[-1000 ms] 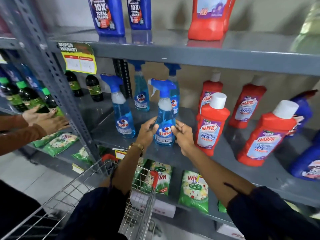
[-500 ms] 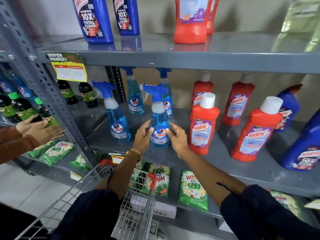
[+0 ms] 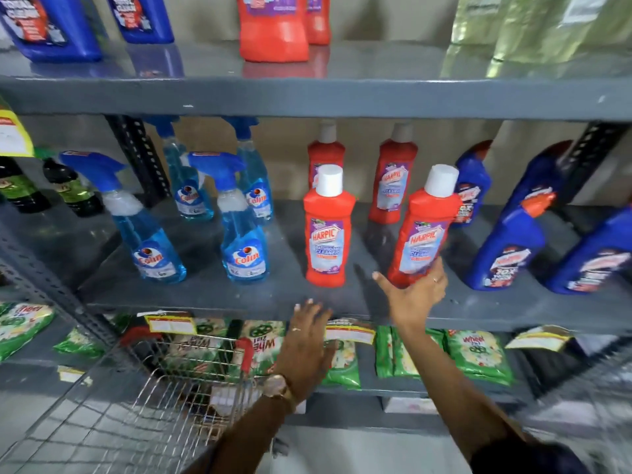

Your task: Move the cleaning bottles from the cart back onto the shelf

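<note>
The blue Colin spray bottle (image 3: 244,241) stands free on the middle shelf (image 3: 273,302), beside a second front spray bottle (image 3: 150,244). My right hand (image 3: 415,295) reaches to the base of a red Harpic bottle (image 3: 424,230) standing at the shelf front. Its fingers lie against the bottle's lower right side and the thumb is spread out to the left, off the bottle. My left hand (image 3: 307,340) hovers open and palm down in front of the shelf edge, holding nothing. The wire cart (image 3: 154,388) sits below left; its inside is blurred.
Another red Harpic bottle (image 3: 328,227) stands left of my right hand, and blue bottles (image 3: 506,248) stand to its right. More red and spray bottles fill the back row. Green detergent packs (image 3: 478,357) lie on the lower shelf. The upper shelf (image 3: 307,97) overhangs closely.
Both hands let go of the blue spray bottle, which stays on the shelf. My right hand moved right to the red Harpic bottle and my left hand dropped below the shelf edge. The view shifted right.
</note>
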`<state>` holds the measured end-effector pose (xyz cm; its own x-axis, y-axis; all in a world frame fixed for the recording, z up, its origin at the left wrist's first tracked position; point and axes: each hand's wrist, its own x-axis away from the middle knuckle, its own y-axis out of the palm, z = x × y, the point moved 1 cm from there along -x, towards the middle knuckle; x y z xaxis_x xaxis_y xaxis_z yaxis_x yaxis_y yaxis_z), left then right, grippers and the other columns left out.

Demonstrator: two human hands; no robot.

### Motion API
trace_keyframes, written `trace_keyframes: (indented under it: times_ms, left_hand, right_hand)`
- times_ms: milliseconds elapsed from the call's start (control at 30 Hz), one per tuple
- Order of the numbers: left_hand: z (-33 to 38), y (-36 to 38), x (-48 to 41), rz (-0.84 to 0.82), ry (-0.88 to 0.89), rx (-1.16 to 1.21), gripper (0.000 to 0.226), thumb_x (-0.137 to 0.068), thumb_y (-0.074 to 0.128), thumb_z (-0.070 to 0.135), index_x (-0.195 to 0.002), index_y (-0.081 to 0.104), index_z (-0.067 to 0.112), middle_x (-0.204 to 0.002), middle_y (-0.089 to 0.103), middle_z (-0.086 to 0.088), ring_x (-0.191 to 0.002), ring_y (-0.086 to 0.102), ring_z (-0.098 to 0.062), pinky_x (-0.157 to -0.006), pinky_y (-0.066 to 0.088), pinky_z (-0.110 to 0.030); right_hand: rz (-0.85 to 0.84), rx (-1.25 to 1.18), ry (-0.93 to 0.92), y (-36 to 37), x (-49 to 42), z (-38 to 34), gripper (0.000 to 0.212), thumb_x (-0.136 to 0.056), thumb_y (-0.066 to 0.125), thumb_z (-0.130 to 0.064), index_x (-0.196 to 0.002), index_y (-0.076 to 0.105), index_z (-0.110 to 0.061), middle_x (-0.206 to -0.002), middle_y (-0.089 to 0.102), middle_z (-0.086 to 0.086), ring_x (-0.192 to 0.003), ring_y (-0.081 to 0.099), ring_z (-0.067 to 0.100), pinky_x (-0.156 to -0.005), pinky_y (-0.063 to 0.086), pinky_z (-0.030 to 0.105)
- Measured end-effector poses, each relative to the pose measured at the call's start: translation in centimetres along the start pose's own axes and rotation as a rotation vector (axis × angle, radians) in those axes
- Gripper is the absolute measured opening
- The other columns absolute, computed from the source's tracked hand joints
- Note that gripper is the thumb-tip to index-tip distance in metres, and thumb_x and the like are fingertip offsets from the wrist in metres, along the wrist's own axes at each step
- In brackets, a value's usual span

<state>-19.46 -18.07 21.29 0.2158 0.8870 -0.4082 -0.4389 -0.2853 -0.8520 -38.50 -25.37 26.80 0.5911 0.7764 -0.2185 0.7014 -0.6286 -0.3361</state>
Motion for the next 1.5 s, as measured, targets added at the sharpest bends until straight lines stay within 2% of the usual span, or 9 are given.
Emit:
trace_keyframes:
  times_ms: [67, 167, 400, 533, 767, 867, 1000, 1400, 1500]
  left_hand:
    - [2.4, 1.3, -1.3, -0.072, 0.114, -0.088, 0.058, -0.083, 0.058, 0.035, -0.133, 0.051, 0.006, -0.139, 0.054, -0.016, -0.134, 0.045, -0.034, -0.112, 0.032, -0.055]
    - [4.1, 2.2, -2.8, -0.168, 0.099, -0.178, 0.064, -0.084, 0.053, 0.041, -0.138, 0.046, 0.007, -0.144, 0.049, -0.015, -0.137, 0.042, -0.032, -0.112, 0.031, -0.056]
    - [5.2, 2.8, -2.9, -0.191, 0.025, -0.297, 0.069, -0.081, 0.054, 0.047, -0.137, 0.047, 0.008, -0.142, 0.052, -0.013, -0.134, 0.046, -0.03, -0.111, 0.037, -0.052]
    - [6.5, 3.4, -3.2, -0.173, 0.002, -0.281, 0.069, -0.083, 0.05, 0.05, -0.138, 0.046, 0.008, -0.143, 0.051, -0.012, -0.135, 0.045, -0.028, -0.112, 0.037, -0.05]
    - [10.9, 5.8, -5.0, -0.176, 0.04, -0.266, 0.071, -0.082, 0.049, 0.051, -0.135, 0.048, 0.004, -0.139, 0.054, -0.016, -0.133, 0.048, -0.03, -0.111, 0.036, -0.053]
    - [12.5, 6.7, -5.4, -0.201, -0.018, -0.292, 0.072, -0.08, 0.045, 0.054, -0.131, 0.053, 0.004, -0.136, 0.057, -0.018, -0.129, 0.052, -0.032, -0.108, 0.04, -0.053]
    - [12.8, 7.6, -5.1, -0.172, -0.056, -0.316, 0.072, -0.083, 0.039, 0.054, -0.136, 0.047, 0.005, -0.14, 0.052, -0.018, -0.133, 0.048, -0.032, -0.111, 0.033, -0.052]
    - [13.4, 8.3, -4.7, -0.127, -0.076, -0.333, 0.072, -0.084, 0.053, 0.048, -0.14, 0.041, 0.005, -0.145, 0.048, -0.016, -0.136, 0.043, -0.032, -0.12, 0.024, -0.046]
    - [13.5, 8.5, -4.8, -0.119, -0.047, -0.328, 0.071, -0.084, 0.044, 0.049, -0.138, 0.043, 0.003, -0.143, 0.049, -0.018, -0.135, 0.044, -0.033, -0.119, 0.026, -0.047]
  right_hand:
    - [-0.024, -0.07, 0.019, 0.6, -1.8, 0.3, 0.115, -0.05, 0.092, -0.021, -0.141, 0.027, 0.003, -0.14, 0.043, 0.026, -0.131, 0.039, 0.037, -0.111, 0.03, 0.046]
    - [-0.004, -0.089, 0.029, 1.0, -3.0, 1.2, 0.095, -0.054, 0.089, -0.013, -0.133, 0.04, 0.0, -0.127, 0.055, 0.024, -0.119, 0.05, 0.038, -0.103, 0.04, 0.044]
    - [0.025, -0.041, -0.03, 0.5, -3.6, 2.7, 0.093, -0.044, 0.091, -0.04, -0.119, 0.047, -0.006, -0.112, 0.061, 0.019, -0.106, 0.054, 0.037, -0.093, 0.045, 0.044]
    - [-0.03, -0.051, -0.066, -0.2, -3.5, 3.0, 0.103, -0.045, 0.091, -0.045, -0.129, 0.043, -0.009, -0.125, 0.055, 0.016, -0.119, 0.048, 0.033, -0.103, 0.042, 0.044]
    - [0.338, -0.095, -0.115, -7.7, -5.4, 6.4, 0.116, -0.054, 0.079, -0.062, -0.14, 0.026, -0.004, -0.137, 0.037, 0.023, -0.129, 0.033, 0.034, -0.112, 0.024, 0.044]
    - [0.207, 0.0, -0.004, -10.0, -9.7, 7.1, 0.132, -0.047, 0.087, -0.053, -0.146, 0.016, -0.002, -0.149, 0.029, 0.023, -0.138, 0.025, 0.032, -0.114, 0.017, 0.042]
    - [0.071, -0.025, -0.018, -10.5, -12.2, 8.1, 0.121, -0.048, 0.093, -0.03, -0.144, 0.024, -0.004, -0.145, 0.041, 0.018, -0.133, 0.04, 0.03, -0.112, 0.032, 0.037]
    - [0.038, 0.081, -0.032, -11.0, -11.8, 8.1, 0.114, -0.049, 0.089, -0.044, -0.139, 0.03, -0.004, -0.134, 0.049, 0.02, -0.123, 0.046, 0.036, -0.105, 0.039, 0.043]
    - [-0.005, 0.013, -0.026, -11.4, -11.3, 7.6, 0.124, -0.052, 0.09, -0.038, -0.146, 0.016, -0.006, -0.145, 0.035, 0.021, -0.133, 0.034, 0.038, -0.111, 0.031, 0.043]
